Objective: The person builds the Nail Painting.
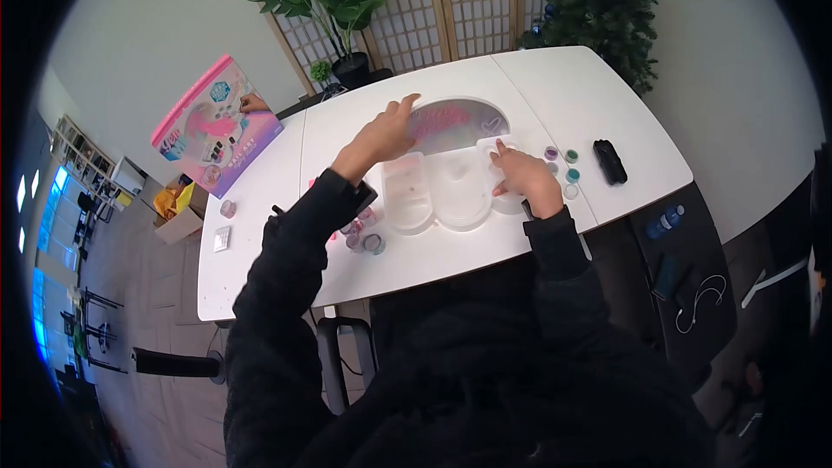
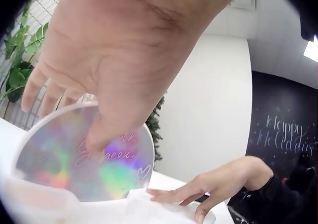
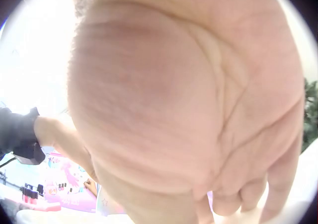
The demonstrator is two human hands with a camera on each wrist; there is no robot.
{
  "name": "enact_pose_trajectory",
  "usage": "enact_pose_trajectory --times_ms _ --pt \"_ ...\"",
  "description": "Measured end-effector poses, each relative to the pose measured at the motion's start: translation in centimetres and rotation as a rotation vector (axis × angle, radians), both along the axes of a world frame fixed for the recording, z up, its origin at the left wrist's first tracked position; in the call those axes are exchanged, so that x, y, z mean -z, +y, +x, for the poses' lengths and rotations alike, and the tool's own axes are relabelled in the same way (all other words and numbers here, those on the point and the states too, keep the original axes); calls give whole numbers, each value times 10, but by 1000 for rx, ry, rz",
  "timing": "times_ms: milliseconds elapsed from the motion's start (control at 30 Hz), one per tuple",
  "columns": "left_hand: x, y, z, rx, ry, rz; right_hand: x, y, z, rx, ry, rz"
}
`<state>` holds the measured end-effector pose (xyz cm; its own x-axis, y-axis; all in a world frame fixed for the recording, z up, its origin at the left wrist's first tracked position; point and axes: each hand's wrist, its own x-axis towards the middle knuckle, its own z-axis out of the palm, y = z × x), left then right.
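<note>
A white plastic tray (image 1: pixel 461 195) with rounded compartments lies on the table. Behind it stands a half-round iridescent panel (image 1: pixel 459 124) with pink script and a white heart. My left hand (image 1: pixel 381 137) grips the panel's left edge; in the left wrist view the thumb lies across its front and the other fingers go behind. On the tray's right section rests my right hand (image 1: pixel 529 178), fingers spread, also seen pressing there in the left wrist view. The palm fills most of the right wrist view and hides what lies under it.
Small jars of purple and green (image 1: pixel 573 175) stand right of the tray, near a black case (image 1: pixel 610 162). Several pinkish jars (image 1: pixel 373 243) sit by my left forearm. A pink nail art box (image 1: pixel 217 127) stands at the table's left. A potted plant (image 1: pixel 351 65) is behind.
</note>
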<state>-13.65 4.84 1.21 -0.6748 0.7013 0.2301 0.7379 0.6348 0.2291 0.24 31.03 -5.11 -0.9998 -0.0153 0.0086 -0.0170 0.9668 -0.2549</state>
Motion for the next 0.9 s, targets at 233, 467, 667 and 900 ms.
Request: enact_pose_trajectory --times_ms 233,467,667,900 --pt "-20 -81 19 -45 -16 69 5 3 -6 -41 -21 61" --pt "-17 -140 39 -250 -285 44 24 10 -7 -72 72 33" --pt "21 -180 33 -399 -282 69 24 16 -5 -100 106 -24" --pt "61 -184 39 -580 -178 -156 20 14 -3 -73 61 -92"
